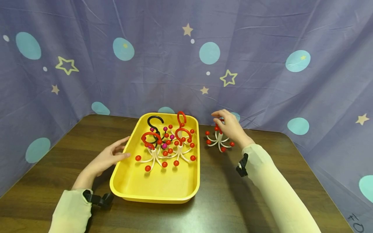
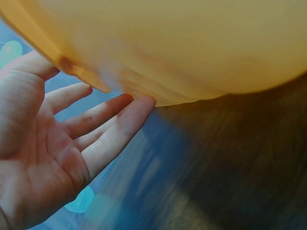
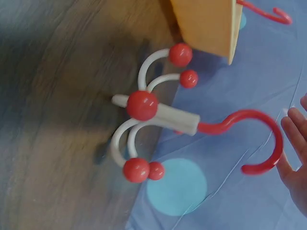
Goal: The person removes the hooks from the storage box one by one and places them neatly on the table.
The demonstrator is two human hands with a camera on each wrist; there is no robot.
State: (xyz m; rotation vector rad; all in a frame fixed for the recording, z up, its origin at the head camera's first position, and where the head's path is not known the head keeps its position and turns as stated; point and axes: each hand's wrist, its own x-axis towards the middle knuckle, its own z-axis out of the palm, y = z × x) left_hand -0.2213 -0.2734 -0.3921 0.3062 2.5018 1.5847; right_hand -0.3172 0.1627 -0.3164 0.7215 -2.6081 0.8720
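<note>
A hook hanger point(image 1: 219, 139) with a red hook, white curved arms and red ball tips stands on the table, right of the yellow tray point(image 1: 154, 191). My right hand point(image 1: 231, 127) is over its top; in the right wrist view the fingers point(image 3: 298, 132) are spread and the thumb lies right at the red hook point(image 3: 276, 143). On the tray's left side, my left hand point(image 1: 109, 157) has its thumb at the rim and its straight fingers point(image 2: 127, 117) against the outer wall. Several more hangers with red hooks point(image 1: 154, 155) and a black-hooked one point(image 1: 154, 121) with magenta balls stand inside the tray.
The dark wooden table point(image 1: 233, 194) ends at a purple curtain point(image 1: 247, 90) with stars and blue dots, close behind the tray and the hanger. Each wrist wears a black strap, the right strap point(image 1: 242, 165) and the left strap point(image 1: 97, 198).
</note>
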